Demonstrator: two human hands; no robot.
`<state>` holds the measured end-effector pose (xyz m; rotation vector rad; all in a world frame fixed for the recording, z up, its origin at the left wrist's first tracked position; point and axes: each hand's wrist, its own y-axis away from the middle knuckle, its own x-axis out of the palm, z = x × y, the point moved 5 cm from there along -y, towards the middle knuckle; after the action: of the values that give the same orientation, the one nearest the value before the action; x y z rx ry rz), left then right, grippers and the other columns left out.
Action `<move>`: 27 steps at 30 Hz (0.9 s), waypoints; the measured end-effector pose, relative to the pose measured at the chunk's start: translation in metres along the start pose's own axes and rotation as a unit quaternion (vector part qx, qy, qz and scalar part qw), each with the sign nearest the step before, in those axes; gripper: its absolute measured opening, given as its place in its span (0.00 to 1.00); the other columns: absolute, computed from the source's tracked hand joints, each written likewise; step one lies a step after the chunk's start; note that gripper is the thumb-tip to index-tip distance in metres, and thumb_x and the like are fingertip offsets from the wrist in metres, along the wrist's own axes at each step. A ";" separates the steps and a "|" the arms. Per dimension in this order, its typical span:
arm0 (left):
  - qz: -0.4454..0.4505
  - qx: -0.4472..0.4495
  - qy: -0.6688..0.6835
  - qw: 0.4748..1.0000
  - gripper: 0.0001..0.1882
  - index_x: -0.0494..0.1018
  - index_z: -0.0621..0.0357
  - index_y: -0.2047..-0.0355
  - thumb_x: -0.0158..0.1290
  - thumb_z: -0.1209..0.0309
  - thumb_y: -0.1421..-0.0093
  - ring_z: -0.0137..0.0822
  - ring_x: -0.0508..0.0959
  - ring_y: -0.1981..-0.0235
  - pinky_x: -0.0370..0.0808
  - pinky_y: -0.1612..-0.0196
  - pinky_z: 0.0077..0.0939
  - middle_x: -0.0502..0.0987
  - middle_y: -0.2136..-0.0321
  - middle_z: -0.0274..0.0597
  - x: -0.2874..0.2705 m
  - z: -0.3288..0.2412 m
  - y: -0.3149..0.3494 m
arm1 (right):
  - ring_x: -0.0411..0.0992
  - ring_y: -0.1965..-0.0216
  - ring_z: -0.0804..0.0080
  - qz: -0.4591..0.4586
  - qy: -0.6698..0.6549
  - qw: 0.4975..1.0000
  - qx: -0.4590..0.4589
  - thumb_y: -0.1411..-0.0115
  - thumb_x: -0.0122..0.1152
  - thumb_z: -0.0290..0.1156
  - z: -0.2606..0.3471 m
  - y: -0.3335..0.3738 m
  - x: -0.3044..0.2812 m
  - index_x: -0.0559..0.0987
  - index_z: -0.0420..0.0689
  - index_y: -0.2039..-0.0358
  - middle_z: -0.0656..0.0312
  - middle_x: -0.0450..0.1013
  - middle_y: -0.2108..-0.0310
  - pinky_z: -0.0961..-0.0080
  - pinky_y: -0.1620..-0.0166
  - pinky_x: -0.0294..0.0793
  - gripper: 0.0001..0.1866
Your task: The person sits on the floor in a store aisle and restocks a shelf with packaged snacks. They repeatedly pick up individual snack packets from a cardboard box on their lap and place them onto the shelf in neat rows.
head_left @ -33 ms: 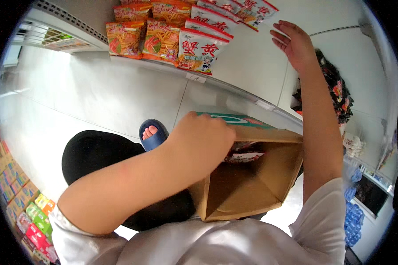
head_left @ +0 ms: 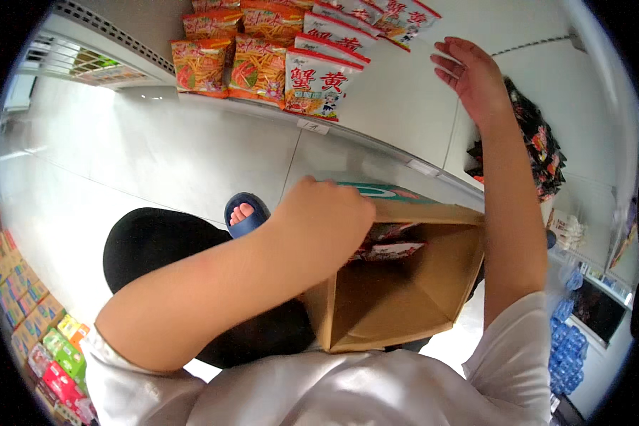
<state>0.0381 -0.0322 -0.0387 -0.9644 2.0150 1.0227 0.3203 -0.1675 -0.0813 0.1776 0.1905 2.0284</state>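
Observation:
My left hand (head_left: 326,216) is closed over the upper left edge of an open cardboard box (head_left: 444,273) in front of my body. The box is tilted so that its mouth faces me; its outer side has a green print. Inside, near my left hand, lie dark and red snack packets (head_left: 394,250), partly hidden. My right hand (head_left: 470,74) reaches out above the white shelf with nothing in it, fingers extended. Nearest to it are white snack bags with red edges (head_left: 323,82), overlapping in a row. Orange snack bags (head_left: 259,67) stand to their left.
A heap of black snack packets (head_left: 536,142) lies on the shelf beyond my right forearm. A price tag (head_left: 313,127) sits on the shelf edge (head_left: 376,145). Boxed goods (head_left: 60,369) line the lower left, and blue bottles (head_left: 566,355) stand at the lower right. My slippered foot (head_left: 246,214) is on the floor.

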 end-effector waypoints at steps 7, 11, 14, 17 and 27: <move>0.003 -0.019 -0.065 0.998 0.08 0.77 0.59 0.65 0.53 0.74 0.46 0.50 0.82 0.63 0.78 0.60 0.42 0.81 0.68 0.50 0.005 -0.021 0.001 | 0.68 0.42 0.58 -0.016 -0.104 0.987 -0.125 0.33 0.52 0.44 0.056 0.176 0.048 0.70 0.41 0.44 0.53 0.68 0.42 0.61 0.44 0.70 0.23; -0.011 -0.039 -0.082 0.996 0.08 0.77 0.59 0.65 0.54 0.75 0.46 0.51 0.81 0.62 0.78 0.59 0.44 0.80 0.67 0.51 0.008 -0.032 0.003 | 0.54 0.31 0.57 -0.057 -0.025 0.974 -0.216 0.30 0.41 0.51 0.071 0.200 0.057 0.63 0.43 0.36 0.55 0.57 0.33 0.57 0.34 0.55 0.30; -0.049 -0.041 -0.076 0.995 0.07 0.77 0.59 0.65 0.55 0.75 0.46 0.51 0.82 0.62 0.79 0.59 0.43 0.80 0.67 0.51 0.005 -0.044 0.009 | 0.53 0.31 0.58 -0.067 0.040 0.954 -0.288 0.29 0.40 0.49 0.101 0.208 0.071 0.65 0.42 0.36 0.55 0.59 0.34 0.57 0.33 0.53 0.29; -0.017 -0.073 -0.102 0.992 0.07 0.76 0.59 0.65 0.55 0.75 0.46 0.49 0.82 0.61 0.79 0.58 0.42 0.81 0.66 0.51 0.011 -0.047 0.007 | 0.65 0.40 0.59 -0.099 0.083 0.936 -0.326 0.30 0.44 0.43 0.107 0.224 0.087 0.73 0.39 0.45 0.51 0.69 0.44 0.60 0.40 0.64 0.23; -0.094 -0.046 -0.134 0.985 0.07 0.76 0.59 0.66 0.56 0.74 0.46 0.49 0.84 0.66 0.81 0.66 0.39 0.82 0.71 0.49 0.005 -0.039 0.018 | 0.78 0.72 0.68 0.269 0.136 0.946 0.116 0.43 0.55 0.27 -0.006 0.285 0.091 0.80 0.37 0.75 0.53 0.78 0.73 0.76 0.70 0.75 0.09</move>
<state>0.0117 -0.0599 -0.0181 -0.9876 1.6362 1.0863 0.0308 -0.2130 -0.0225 0.0994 0.6115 2.5705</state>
